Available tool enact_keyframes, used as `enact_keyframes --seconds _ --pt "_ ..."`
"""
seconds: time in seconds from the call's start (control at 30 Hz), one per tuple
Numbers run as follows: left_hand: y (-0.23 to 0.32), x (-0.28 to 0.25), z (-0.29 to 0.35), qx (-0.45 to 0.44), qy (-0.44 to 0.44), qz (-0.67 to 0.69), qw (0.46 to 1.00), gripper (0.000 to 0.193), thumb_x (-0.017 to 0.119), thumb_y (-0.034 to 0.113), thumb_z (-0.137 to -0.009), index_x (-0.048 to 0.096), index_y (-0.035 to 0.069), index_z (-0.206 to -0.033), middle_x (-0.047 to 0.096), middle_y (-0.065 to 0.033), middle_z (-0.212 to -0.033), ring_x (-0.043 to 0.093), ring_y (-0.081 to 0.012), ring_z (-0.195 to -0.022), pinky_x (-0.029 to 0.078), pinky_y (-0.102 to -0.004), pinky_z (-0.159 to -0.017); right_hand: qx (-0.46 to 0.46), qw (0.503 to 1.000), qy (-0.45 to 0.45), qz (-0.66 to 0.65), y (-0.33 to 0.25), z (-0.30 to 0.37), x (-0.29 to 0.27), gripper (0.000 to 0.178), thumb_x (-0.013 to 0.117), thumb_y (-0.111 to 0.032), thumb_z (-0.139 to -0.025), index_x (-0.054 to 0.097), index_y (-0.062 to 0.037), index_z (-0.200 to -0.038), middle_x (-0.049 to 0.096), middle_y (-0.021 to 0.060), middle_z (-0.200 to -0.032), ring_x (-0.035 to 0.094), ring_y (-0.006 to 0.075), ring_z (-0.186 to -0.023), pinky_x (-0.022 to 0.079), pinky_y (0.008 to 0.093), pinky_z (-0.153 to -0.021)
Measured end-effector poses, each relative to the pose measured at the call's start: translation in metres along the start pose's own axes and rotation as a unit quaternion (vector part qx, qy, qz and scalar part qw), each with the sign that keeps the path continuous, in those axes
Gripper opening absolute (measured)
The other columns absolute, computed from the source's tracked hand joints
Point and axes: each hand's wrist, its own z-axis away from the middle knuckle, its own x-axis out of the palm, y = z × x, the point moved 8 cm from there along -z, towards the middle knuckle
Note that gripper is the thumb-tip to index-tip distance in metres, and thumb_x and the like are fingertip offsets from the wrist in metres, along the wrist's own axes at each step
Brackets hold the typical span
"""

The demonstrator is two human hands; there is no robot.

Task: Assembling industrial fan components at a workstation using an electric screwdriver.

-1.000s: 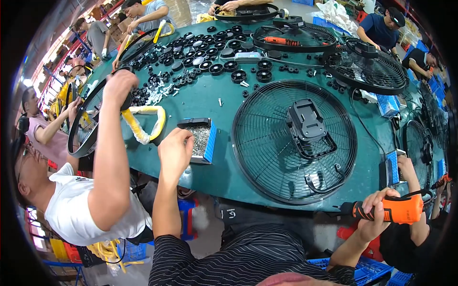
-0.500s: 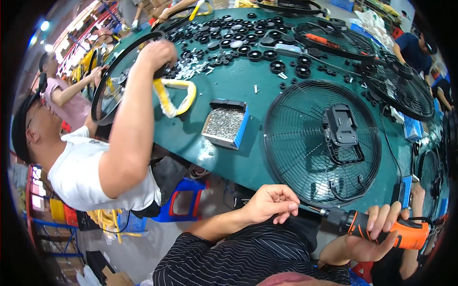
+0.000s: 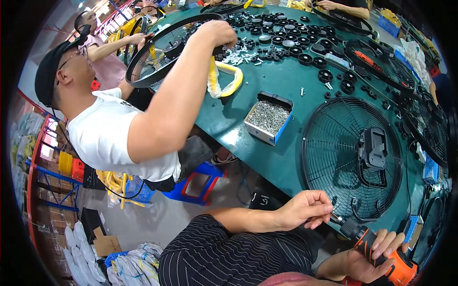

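My right hand (image 3: 377, 252) grips an orange and black power screwdriver (image 3: 389, 264) at the lower right, its bit pointing up and left. My left hand (image 3: 307, 209) hovers just off the table's near edge, its fingertips pinched together at the tip of the bit; anything small between them is hidden. Just beyond lies a round black wire fan grille (image 3: 334, 143) flat on the green table (image 3: 238, 138), with a black motor bracket (image 3: 373, 148) at its middle. A blue box of silver screws (image 3: 268, 117) stands to the grille's left.
A person in a white shirt (image 3: 109, 138) sits at my left, one arm stretched over the table to another fan grille (image 3: 162, 52). A yellow loop (image 3: 229, 78), many black round parts (image 3: 286, 38) and more grilles (image 3: 429, 124) cover the far table. A blue stool (image 3: 195, 183) stands below.
My left hand has left the screw box and come back to the screwdriver's tip. The view has swung left and down. The neighbour's arm stays stretched over the table.
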Motion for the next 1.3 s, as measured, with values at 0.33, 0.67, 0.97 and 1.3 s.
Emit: enact_keyframes --seconds 0.33,0.67,0.97,1.3 --pt "-0.018 0.01 0.002 -0.005 0.019 0.051 0.998 0.012 0.055 0.017 -0.103 0.053 0.006 -0.099 0.068 -0.0096 -0.085 0.058 -0.0084 -0.057 0.04 -0.0197 -0.045 -0.061 0.998 0.027 0.002 -0.011 0.01 -0.016 0.04 0.064 -0.009 -0.088 0.038 0.0032 -0.116 0.041 0.0061 -0.085 0.042 0.0104 -0.062 0.035 0.0236 -0.059" --pt "-0.001 -0.006 0.019 0.095 -0.067 -0.148 0.982 0.015 0.065 -0.006 -0.09 0.067 -0.003 -0.104 0.071 -0.018 -0.096 0.067 -0.0151 -0.071 0.052 -0.0245 -0.058 0.111 0.993 0.032 -0.022 0.009 -0.008 -0.024 0.039 0.064 -0.013 -0.094 0.04 0.0018 -0.122 0.047 0.006 -0.088 0.05 0.0117 -0.061 0.043 0.0275 -0.059" --pt "0.051 -0.029 0.02 0.324 0.063 -0.639 0.695 0.04 0.091 0.012 -0.06 0.065 0.004 -0.089 0.057 -0.0092 -0.088 0.056 -0.0278 -0.082 0.045 -0.0385 -0.07 0.095 0.972 -0.202 0.078 0.06 0.009 0.006 0.044 0.076 -0.011 -0.082 0.048 -0.0039 -0.115 0.058 0.0049 -0.083 0.061 0.012 -0.058 0.055 0.0232 -0.054" --pt "0.05 -0.042 0.011 0.346 0.153 -0.717 0.586 0.052 0.093 0.032 -0.056 0.054 0.01 -0.084 0.051 -0.0082 -0.092 0.054 -0.0288 -0.086 0.041 -0.041 -0.077 0.149 0.932 -0.297 0.141 0.101 0.011 0.017 0.048 0.079 -0.016 -0.083 0.05 -0.0036 -0.119 0.061 0.0053 -0.081 0.061 0.0129 -0.057 0.056 0.0245 -0.052"
